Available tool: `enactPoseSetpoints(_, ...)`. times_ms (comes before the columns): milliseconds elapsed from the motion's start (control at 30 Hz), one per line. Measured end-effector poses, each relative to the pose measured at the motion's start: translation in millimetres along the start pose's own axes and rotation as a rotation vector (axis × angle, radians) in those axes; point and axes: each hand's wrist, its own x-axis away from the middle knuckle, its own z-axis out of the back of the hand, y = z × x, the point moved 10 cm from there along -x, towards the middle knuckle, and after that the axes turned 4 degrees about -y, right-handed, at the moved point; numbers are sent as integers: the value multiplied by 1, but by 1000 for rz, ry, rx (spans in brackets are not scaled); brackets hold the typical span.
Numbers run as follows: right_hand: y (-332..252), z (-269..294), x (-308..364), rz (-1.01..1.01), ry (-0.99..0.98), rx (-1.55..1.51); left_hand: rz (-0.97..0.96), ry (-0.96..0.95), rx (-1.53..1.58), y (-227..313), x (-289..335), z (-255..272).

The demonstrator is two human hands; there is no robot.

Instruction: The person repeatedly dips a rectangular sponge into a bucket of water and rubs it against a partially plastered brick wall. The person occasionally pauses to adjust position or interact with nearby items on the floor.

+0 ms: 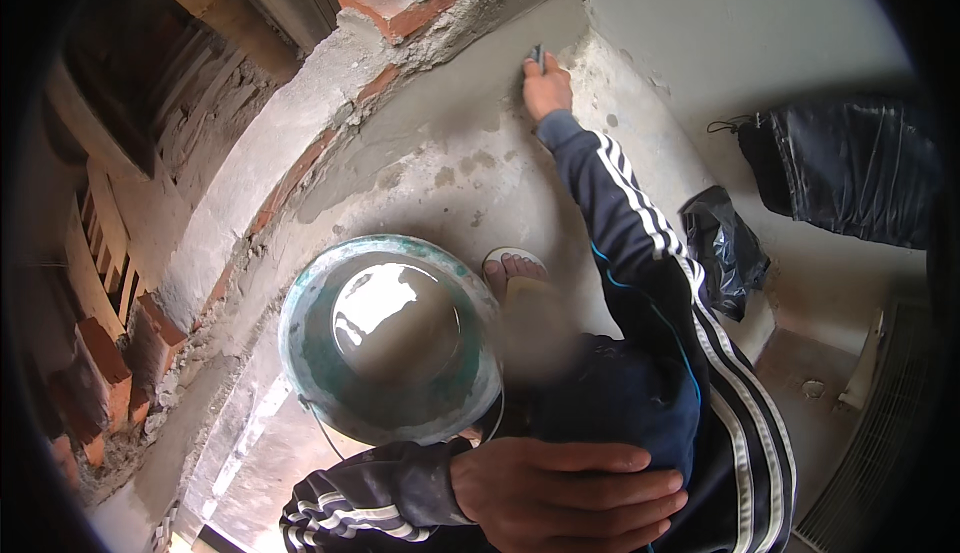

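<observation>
My right hand reaches far out, fingers closed around a small dark grey tool; its working end is too hidden to tell its kind. It is at the corner where smooth grey mortar meets the pale wall. My left hand lies flat over my dark-clothed leg, fingers stretched out and holding nothing. Between my left arm and the mortar stands a green bucket, stained grey, with a wire handle. Cloudy water in it reflects bright light.
A broken brick edge runs along the left, with loose bricks lower down. My sandalled foot is right beside the bucket. To the right are a black bag, a black covered bundle and a slatted grille.
</observation>
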Motion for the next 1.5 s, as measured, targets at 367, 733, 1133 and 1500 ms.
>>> enactPoseSetpoints(367,23,-108,26,187,-252,145,-19,3,67,-2,5,1)
enactPoseSetpoints(733,-9,-8,-107,183,-284,360,-18,174,-18,3,11,6)
enactPoseSetpoints(1133,-25,-113,67,488,-512,164,7,162,20,-1,3,5)
enactPoseSetpoints(1500,-38,-58,42,74,-244,12,-64,126,82,13,21,9)
